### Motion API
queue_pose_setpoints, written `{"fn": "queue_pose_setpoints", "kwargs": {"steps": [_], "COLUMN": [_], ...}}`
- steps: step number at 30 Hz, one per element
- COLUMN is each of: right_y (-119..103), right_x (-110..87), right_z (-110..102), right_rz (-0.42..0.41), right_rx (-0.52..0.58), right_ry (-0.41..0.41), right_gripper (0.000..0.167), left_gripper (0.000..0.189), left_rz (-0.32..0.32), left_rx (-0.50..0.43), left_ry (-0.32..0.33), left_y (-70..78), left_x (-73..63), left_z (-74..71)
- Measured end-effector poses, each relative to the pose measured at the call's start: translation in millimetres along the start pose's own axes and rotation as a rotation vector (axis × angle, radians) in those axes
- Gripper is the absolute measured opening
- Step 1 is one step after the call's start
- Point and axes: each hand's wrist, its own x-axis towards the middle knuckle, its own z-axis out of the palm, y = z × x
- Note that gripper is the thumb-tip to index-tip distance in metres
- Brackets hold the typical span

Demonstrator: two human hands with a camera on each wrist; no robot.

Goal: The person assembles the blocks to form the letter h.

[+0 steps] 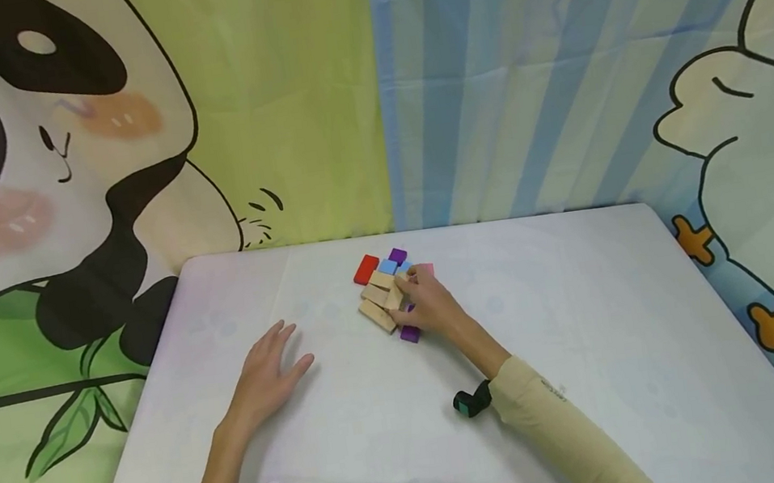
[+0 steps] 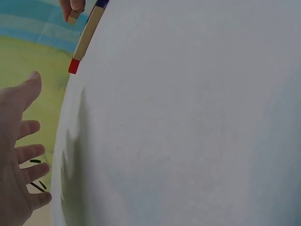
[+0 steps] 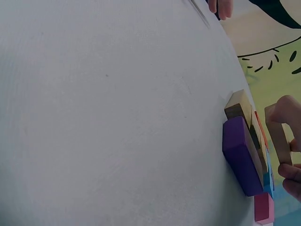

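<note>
My right hand [image 1: 432,305] pinches a plain wooden block [image 3: 278,136] between thumb and fingers, just above a flat cluster of blocks. In that cluster, several plain wooden blocks [image 1: 376,315] lie side by side. A red block [image 1: 365,269] sits at its far left, with blue blocks [image 1: 387,267] and a purple block [image 1: 398,255] behind. Another purple block [image 3: 242,155] lies at the near edge, and a pink block [image 3: 264,208] shows at the right. My hand covers part of the cluster. Left of the blocks, my left hand [image 1: 263,376] hovers empty with fingers spread.
The blocks lie on a white-covered table [image 1: 584,289] whose far edge meets a printed cloth backdrop [image 1: 310,105]. Black wrist devices [image 1: 471,400] sit at both sleeves, low over the table.
</note>
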Motion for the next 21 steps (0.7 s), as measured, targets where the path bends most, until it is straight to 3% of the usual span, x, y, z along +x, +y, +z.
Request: {"fn": "queue_pose_setpoints", "kwargs": {"steps": [8, 15, 21], "right_y": [-18, -38, -62], "right_x": [-8.1, -10.7, -8.5], "right_z": [17, 32, 42], "right_rz": [-0.164, -0.278, -0.261], "right_rx": [0.116, 0.098, 0.080], "right_ry": [0.012, 0.030, -0.069], "right_gripper": [0.065, 0.059, 0.059], "left_gripper": [0.067, 0.060, 0.056], "left_rz": [0.009, -0.002, 0.004], "left_rx": [0.012, 0.016, 0.008], "left_ry": [0.004, 0.009, 0.008], "left_y": [-5.3, -11.4, -12.3], "left_x": [-5.3, -10.2, -13.9], "left_z": [-6.5, -8.6, -8.7]}}
